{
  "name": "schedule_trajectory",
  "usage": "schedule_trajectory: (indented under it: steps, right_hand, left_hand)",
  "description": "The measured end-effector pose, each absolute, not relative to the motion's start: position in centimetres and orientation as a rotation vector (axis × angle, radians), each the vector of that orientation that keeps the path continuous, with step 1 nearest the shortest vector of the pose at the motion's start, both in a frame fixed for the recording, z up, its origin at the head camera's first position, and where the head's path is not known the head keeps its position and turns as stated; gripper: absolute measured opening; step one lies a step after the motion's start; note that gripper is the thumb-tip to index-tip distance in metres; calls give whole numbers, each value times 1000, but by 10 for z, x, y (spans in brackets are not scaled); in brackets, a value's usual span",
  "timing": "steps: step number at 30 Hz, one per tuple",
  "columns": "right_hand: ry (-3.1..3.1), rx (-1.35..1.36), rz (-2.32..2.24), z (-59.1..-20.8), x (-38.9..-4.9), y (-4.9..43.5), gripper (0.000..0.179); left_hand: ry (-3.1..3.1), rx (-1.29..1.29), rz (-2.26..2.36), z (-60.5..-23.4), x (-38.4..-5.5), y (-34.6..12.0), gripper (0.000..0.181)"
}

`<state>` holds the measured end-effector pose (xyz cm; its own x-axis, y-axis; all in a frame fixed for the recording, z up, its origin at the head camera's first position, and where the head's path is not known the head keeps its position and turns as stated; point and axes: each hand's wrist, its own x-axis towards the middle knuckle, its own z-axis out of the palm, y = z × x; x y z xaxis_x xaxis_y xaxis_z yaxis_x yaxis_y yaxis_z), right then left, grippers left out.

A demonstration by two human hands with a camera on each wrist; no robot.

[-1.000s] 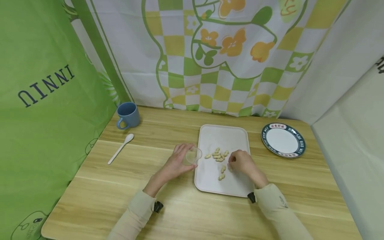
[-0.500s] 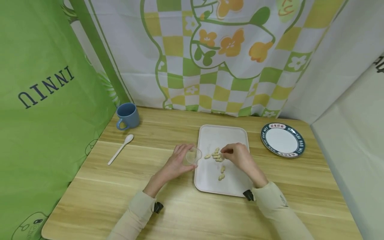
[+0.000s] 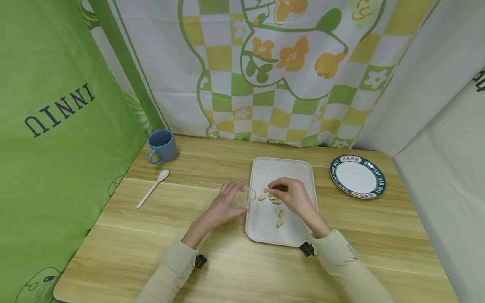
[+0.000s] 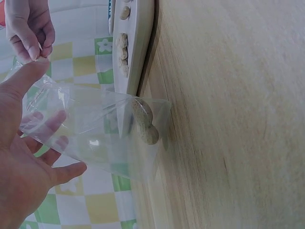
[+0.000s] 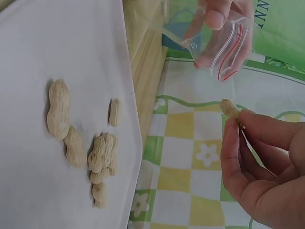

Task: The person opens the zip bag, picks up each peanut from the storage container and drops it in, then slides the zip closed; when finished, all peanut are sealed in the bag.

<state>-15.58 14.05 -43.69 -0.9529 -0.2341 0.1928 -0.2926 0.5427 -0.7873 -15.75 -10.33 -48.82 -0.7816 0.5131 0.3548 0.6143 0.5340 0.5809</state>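
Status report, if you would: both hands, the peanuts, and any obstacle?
Left hand holds clear zip bag, peanut inside. Right hand pinches another peanut, outside the bag. More peanuts on white tray. No obstacle seen between.

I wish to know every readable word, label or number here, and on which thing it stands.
"UINNI": green cloth.
"HAO SHI HAO MEI": on the plate.
The plate's other characters: too small to read.
Orange writing on the curtain: cut off.
Dark lettering on the right cloth: cut off.
Green cloth's lower-left marks: too small.
Clear bag: no text visible.
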Motion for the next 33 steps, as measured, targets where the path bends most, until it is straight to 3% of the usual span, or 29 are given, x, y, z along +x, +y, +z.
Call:
schedule_trajectory:
  steps: [13,33]
  right_hand:
    - [-2689,476,1532,-433,-153,125,10]
    - [-2662,638,1366,-439,-150,109,7]
  left_hand:
    - [-2662,-956,-1094,-487,-158,-102,75]
    - [-2638,-977,-1068,-488,-159,-101,70]
